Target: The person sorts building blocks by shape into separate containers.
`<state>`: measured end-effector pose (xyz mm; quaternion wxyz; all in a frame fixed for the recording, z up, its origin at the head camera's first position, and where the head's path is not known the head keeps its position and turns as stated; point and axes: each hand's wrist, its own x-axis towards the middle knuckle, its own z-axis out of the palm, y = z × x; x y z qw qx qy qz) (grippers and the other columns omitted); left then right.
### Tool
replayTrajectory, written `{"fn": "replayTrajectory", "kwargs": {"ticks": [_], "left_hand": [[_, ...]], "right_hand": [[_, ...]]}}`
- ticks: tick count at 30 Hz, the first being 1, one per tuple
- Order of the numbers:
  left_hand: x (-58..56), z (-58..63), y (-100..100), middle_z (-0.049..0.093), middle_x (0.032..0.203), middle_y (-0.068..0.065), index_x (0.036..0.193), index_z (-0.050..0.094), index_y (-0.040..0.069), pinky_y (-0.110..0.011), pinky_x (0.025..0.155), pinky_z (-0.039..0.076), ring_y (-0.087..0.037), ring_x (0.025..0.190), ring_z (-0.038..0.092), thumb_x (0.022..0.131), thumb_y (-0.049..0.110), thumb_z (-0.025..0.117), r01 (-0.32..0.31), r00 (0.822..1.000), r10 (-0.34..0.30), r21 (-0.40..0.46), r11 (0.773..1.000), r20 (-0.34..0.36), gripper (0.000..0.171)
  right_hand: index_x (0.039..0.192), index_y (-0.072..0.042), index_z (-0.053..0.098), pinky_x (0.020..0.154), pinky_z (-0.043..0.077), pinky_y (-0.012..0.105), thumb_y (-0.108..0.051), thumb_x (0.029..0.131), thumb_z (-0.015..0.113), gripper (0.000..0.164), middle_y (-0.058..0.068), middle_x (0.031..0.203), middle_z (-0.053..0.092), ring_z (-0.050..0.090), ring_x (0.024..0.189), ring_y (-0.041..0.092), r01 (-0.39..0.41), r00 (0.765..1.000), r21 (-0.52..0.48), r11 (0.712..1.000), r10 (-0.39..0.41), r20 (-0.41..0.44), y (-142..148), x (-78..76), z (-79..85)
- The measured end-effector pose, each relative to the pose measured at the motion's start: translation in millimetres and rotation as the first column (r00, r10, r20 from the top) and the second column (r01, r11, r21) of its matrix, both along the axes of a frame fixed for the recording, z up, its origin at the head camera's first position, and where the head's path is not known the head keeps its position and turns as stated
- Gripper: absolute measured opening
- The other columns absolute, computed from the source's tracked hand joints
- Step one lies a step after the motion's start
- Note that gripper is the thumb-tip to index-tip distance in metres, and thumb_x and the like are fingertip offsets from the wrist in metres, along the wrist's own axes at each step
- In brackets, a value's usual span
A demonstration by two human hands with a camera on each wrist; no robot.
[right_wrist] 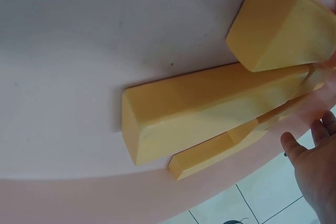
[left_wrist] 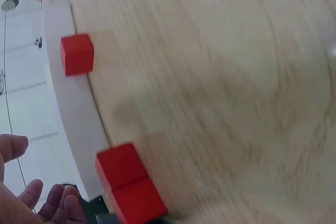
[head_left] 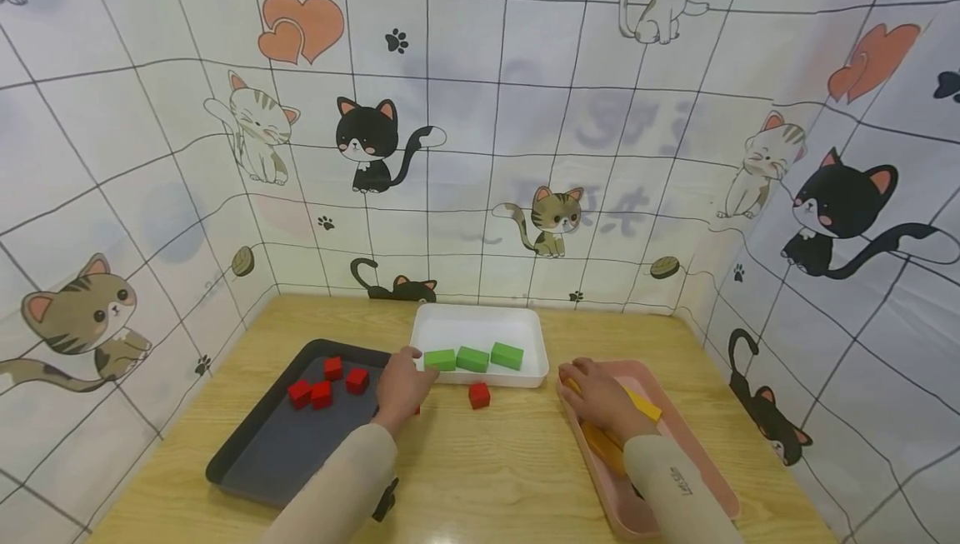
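My left hand (head_left: 401,387) hovers between the dark grey tray (head_left: 270,465) and the white tray (head_left: 480,319), fingers spread with nothing between them in the left wrist view. Close by it, two red cubes (left_wrist: 123,166) stand side by side, mostly hidden by the hand from the head camera. Another red cube (head_left: 479,396) lies in front of the white tray. Over the left part of the pink tray (head_left: 708,461) is my right hand (head_left: 600,398), its fingers loose near the rim. Beneath it lie several yellow blocks (right_wrist: 199,111), one yellow end (head_left: 645,405) showing past the hand.
Several red cubes (head_left: 321,395) lie at the back of the grey tray. Three green blocks (head_left: 472,359) line the front of the white tray. A wooden table (head_left: 480,477) carries everything, with a cat-print sheet (head_left: 465,127) behind and at both sides.
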<state>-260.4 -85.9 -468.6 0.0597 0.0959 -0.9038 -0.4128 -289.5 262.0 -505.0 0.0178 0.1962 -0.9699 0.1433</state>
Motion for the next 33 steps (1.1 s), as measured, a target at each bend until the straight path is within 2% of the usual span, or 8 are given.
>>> {"fn": "replayTrajectory", "kwargs": {"ticks": [6, 13, 17, 27, 33], "left_hand": [[3.5, -7.7, 20.6, 0.063, 0.118, -0.018, 0.124, 0.061, -0.003, -0.05, 0.088, 0.05, -0.032, 0.103, 0.061, 0.083, 0.021, 0.073, 0.028, 1.0, -0.027, 0.023, 0.999, -0.006, 0.048], [6.3, -21.4, 37.1, 0.064, 0.118, -0.014, 0.122, 0.063, 0.0, -0.048, 0.081, 0.05, -0.029, 0.099, 0.062, 0.082, 0.022, 0.075, 0.072, 0.997, -0.072, 0.039, 0.997, -0.001, 0.048], [8.4, -26.8, 43.2, 0.065, 0.121, -0.014, 0.122, 0.063, 0.001, -0.049, 0.083, 0.05, -0.03, 0.102, 0.062, 0.081, 0.021, 0.077, 0.085, 0.996, -0.085, 0.058, 0.995, -0.006, 0.048], [7.4, -29.3, 55.8, 0.063, 0.125, -0.013, 0.123, 0.062, 0.003, -0.051, 0.088, 0.05, -0.03, 0.104, 0.06, 0.082, 0.018, 0.08, 0.076, 0.993, -0.085, 0.113, 0.991, 0.077, 0.047], [6.2, -30.6, 60.0, 0.062, 0.121, -0.013, 0.122, 0.061, 0.001, -0.049, 0.089, 0.051, -0.027, 0.098, 0.058, 0.082, 0.016, 0.08, 0.1, 0.991, -0.109, 0.119, 0.988, 0.078, 0.047]], "right_hand": [[0.141, -0.01, 0.052, 0.102, 0.04, 0.061, -0.034, 0.103, 0.053, 0.045, 0.025, 0.144, 0.042, 0.047, 0.126, 0.047, 0.005, 1.0, 0.006, 1.0, -0.005, 0.006, -0.3, 0.5, 1.8], [0.141, -0.01, 0.053, 0.102, 0.04, 0.061, -0.033, 0.103, 0.053, 0.044, 0.025, 0.144, 0.042, 0.047, 0.127, 0.047, 0.015, 1.0, 0.012, 1.0, -0.015, 0.003, -0.2, -0.1, 0.7], [0.141, -0.011, 0.053, 0.102, 0.039, 0.061, -0.034, 0.103, 0.053, 0.044, 0.024, 0.145, 0.041, 0.047, 0.127, 0.047, 0.022, 1.0, 0.009, 1.0, -0.022, 0.012, -0.7, -0.4, -0.2], [0.142, -0.011, 0.052, 0.104, 0.039, 0.061, -0.035, 0.103, 0.053, 0.046, 0.024, 0.146, 0.041, 0.046, 0.128, 0.046, 0.029, 0.999, 0.019, 0.999, -0.029, 0.02, 1.2, -2.7, -1.8], [0.139, -0.011, 0.054, 0.102, 0.04, 0.061, -0.035, 0.103, 0.053, 0.044, 0.023, 0.144, 0.042, 0.048, 0.126, 0.046, 0.026, 1.0, 0.022, 0.999, -0.026, 0.011, 0.4, -3.2, -2.8]]}}
